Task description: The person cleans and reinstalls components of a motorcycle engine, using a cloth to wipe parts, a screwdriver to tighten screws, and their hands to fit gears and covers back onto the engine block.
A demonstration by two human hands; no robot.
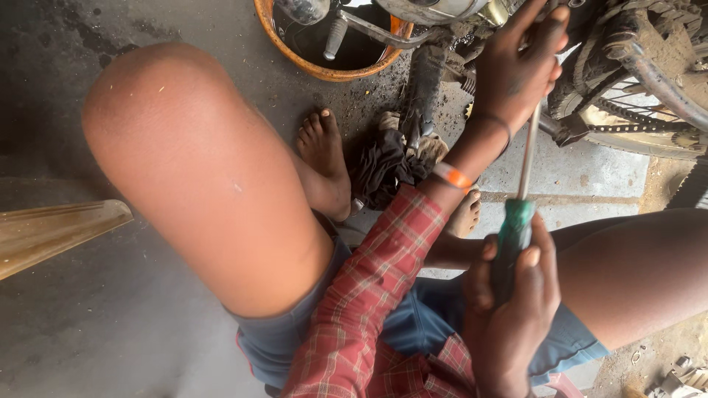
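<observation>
1. The floor (pixel 110 324) is dark, oil-stained concrete, paler and cracked toward the right under the motorcycle.
2. At the far left edge a tan, flat panel (pixel 51 232) juts in just above the floor.
3. The person sits low with bare knees spread; the left knee (pixel 199 162) fills the left-centre, and a bare foot (pixel 324 158) rests on the floor beyond it.
4. At the top, an orange basin (pixel 324 44) holding dark liquid stands under the motorcycle's engine parts.
5. A dark rag (pixel 387 166) lies on the floor just beside the foot, below the engine.
6. The left hand (pixel 516 70), in a red plaid sleeve with an orange wristband, reaches up to the motorcycle; its fingers are curled around the top of the screwdriver's shaft at the machine.
7. The screwdriver (pixel 520 214) runs up to the engine, green handle low.
8. The right hand (pixel 509 302) has its fingers closed tight around that handle.
9. The spoked rear wheel (pixel 649 88) and chain sit at the right.
</observation>
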